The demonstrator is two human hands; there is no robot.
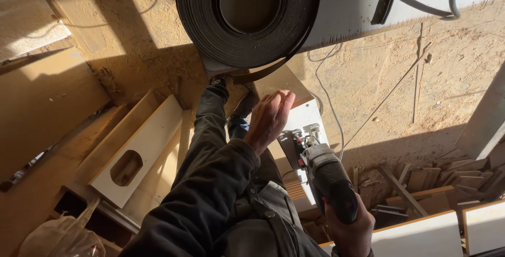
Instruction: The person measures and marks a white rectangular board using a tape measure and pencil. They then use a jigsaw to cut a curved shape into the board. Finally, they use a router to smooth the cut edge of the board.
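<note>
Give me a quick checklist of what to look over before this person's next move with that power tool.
1. Right hand grips the power tool firmly: ok.
2. Left hand is clear of the tool's front end: ok, it is raised apart from it.
3. White cord lies clear of the tool: cannot tell, it trails close behind it.
4. Roll of black strip sits steady, loose end out of the way: cannot tell.
5. Footing: not ok, wood offcuts and sawdust lie nearby.
</note>
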